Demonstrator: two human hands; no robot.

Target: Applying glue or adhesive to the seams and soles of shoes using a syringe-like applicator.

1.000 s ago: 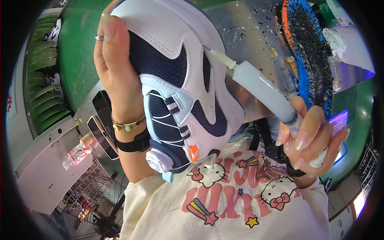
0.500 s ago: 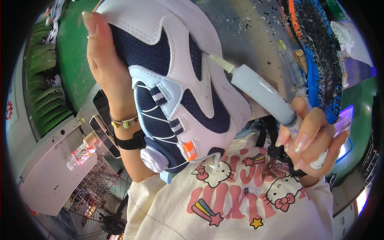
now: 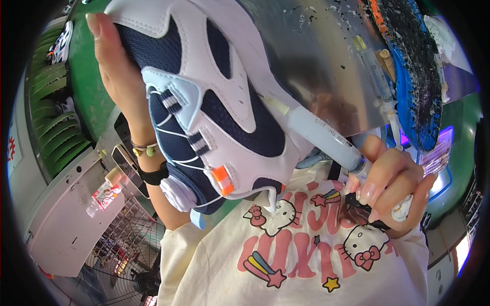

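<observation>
A white and navy sneaker (image 3: 237, 115), with pale blue trim, thin white laces, a round white dial and an orange tab, is held up in front of me. My left hand (image 3: 118, 76) is closed around its far left side, thumb showing; the other fingers are hidden behind the shoe. In my right hand (image 3: 390, 188) is a syringe (image 3: 326, 137) filled with whitish liquid, fingers wrapped round its rear end. Its pale yellow nozzle and thin needle meet the shoe's side at a navy mesh panel; whether the tip touches I cannot tell.
Behind the shoe is a metal tabletop (image 3: 316, 61) with dark and white flecks. Another syringe (image 3: 376, 71) lies beside a crusted blue and black slab (image 3: 411, 76). To the left are a green slotted rack (image 3: 48, 115) with shoes, a phone (image 3: 125, 158), a small bottle (image 3: 104, 199) and a fan (image 3: 132, 260).
The sneaker and my left hand have shifted left and tilted slightly. The syringe has followed, its nozzle now lower along the shoe's side; my right hand has moved slightly left.
</observation>
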